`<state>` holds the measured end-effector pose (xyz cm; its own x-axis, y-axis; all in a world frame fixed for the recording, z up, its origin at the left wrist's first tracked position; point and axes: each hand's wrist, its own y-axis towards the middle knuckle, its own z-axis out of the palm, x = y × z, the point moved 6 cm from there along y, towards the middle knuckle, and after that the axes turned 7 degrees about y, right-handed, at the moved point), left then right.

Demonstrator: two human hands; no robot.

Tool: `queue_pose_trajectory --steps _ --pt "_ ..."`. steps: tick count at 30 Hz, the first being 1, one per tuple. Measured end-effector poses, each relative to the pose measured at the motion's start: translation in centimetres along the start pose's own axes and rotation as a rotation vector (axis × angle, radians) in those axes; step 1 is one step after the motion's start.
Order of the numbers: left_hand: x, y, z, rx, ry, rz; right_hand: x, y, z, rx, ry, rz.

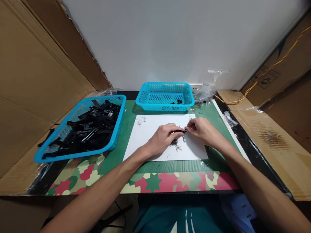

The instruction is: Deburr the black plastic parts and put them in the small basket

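Head view: left hand (pixel 167 133) has its grip closed on a small black part (pixel 179 131) just above the white sheet (pixel 159 120); right hand (pixel 199 128) is fingertips-together at the part's end, can't tell if it holds anything. Best practice: brace the part, keep fingertips light, stay clear of the loose metal bits (pixel 178 148) and thin tool (pixel 184 139) on the sheet. Left of sheet: blue basket (pixel 73 155) heaped with black parts (pixel 97 121). Beyond sheet: second basket (pixel 165 107), few black pieces (pixel 179 101) inside.
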<state>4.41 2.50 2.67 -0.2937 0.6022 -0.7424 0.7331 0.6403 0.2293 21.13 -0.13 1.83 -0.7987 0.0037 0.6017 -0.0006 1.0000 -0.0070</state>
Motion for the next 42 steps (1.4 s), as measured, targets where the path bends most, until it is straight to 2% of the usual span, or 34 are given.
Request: queue_pose_trajectory --steps 15,23,29,39,42 --pt "0.3 -0.2 0.0 0.025 -0.037 -0.033 0.1 -0.5 0.3 -0.104 -0.005 0.040" --pt "0.6 -0.1 0.2 0.014 -0.058 -0.059 0.3 -0.6 0.8 -0.156 -0.010 0.005" --pt "0.6 -0.2 -0.1 -0.001 -0.074 -0.074 0.2 -0.6 1.2 -0.140 0.043 -0.001" --pt "0.5 -0.2 -0.2 0.005 -0.062 -0.067 -0.2 -0.9 1.7 -0.203 0.035 0.007" --pt "0.8 0.0 -0.1 -0.015 -0.043 -0.062 -0.4 -0.1 1.5 -0.147 0.110 0.000"
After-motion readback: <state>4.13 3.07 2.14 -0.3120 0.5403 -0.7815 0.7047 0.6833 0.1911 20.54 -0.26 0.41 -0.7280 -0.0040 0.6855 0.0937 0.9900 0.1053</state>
